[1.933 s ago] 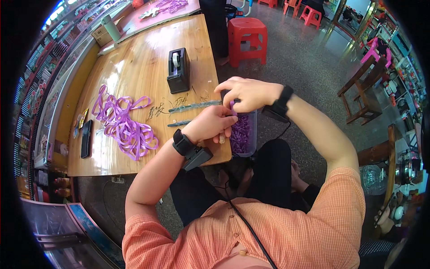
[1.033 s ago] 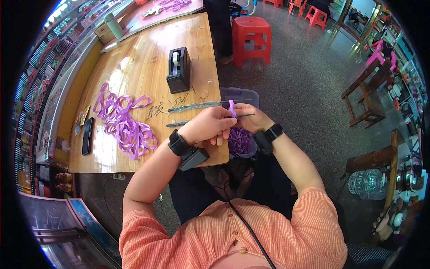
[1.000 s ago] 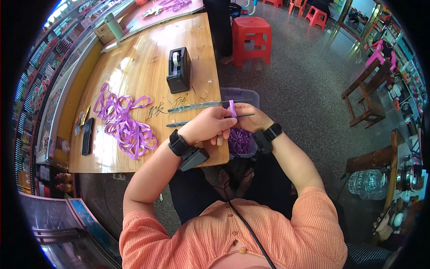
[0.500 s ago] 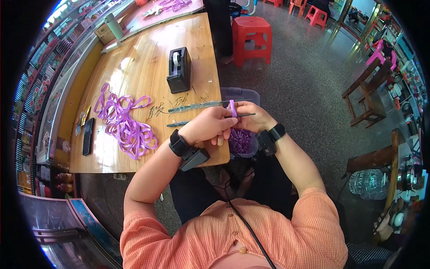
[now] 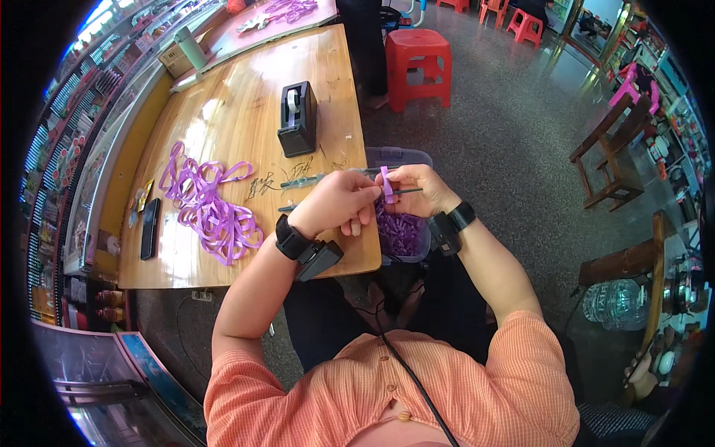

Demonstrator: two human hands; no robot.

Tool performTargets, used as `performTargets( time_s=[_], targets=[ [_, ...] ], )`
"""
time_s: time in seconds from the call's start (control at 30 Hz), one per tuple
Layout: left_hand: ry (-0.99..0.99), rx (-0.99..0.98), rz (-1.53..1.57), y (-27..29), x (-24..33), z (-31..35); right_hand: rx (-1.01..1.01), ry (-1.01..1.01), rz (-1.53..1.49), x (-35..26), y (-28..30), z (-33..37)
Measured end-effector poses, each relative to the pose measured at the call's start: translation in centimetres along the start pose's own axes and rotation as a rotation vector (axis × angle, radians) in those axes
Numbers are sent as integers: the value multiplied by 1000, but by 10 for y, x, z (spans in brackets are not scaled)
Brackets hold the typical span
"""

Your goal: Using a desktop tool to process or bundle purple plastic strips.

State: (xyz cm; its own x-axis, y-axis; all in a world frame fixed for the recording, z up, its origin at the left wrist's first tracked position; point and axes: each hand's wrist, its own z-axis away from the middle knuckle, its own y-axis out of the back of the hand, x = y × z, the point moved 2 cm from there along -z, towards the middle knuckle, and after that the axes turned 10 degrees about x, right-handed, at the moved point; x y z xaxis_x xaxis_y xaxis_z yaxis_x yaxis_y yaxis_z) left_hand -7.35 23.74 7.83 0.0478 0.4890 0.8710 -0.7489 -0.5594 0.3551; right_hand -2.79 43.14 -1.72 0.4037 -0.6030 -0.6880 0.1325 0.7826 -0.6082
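Observation:
Over the table's right edge, my left hand (image 5: 335, 203) and my right hand (image 5: 418, 185) work close together. Between them is a short loop of purple ribbon (image 5: 386, 183) at the ends of two thin dark rods (image 5: 301, 181). My right fingers are closed on the ribbon from the right. From the left, my left thumb and forefinger pinch at its edge; their exact hold is partly hidden. The nearer rod passes beneath my left hand, and its tip shows under my right fingers. Below, a clear plastic tub (image 5: 421, 252) holds many purple ribbon pieces (image 5: 402, 232).
A heap of long purple ribbon (image 5: 216, 216) lies on the wooden table (image 5: 246, 97), beside a dark phone-like slab (image 5: 150, 228). Farther back stands a black tape dispenser (image 5: 298, 123). A red stool (image 5: 418, 67) and a wooden chair (image 5: 607, 156) stand on the floor.
My left hand has shifted slightly left and toward me, its fingertips drawing back from the ribbon's middle. The ribbon loop looks more upright and flattened. My right hand stays nearly in place.

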Motion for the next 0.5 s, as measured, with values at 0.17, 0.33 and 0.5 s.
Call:
performTargets(
  time_s=[0.17, 0.33, 0.5],
  targets=[
    [-97, 196, 34, 1, 5, 0, 28, 11, 39, -3, 1, 4],
    [-150, 99, 99, 3, -2, -5, 15, 19, 16, -2, 0, 8],
    [-143, 253, 171, 14, -1, -5, 22, 34, 54, -3, -3, 14]
  ],
)
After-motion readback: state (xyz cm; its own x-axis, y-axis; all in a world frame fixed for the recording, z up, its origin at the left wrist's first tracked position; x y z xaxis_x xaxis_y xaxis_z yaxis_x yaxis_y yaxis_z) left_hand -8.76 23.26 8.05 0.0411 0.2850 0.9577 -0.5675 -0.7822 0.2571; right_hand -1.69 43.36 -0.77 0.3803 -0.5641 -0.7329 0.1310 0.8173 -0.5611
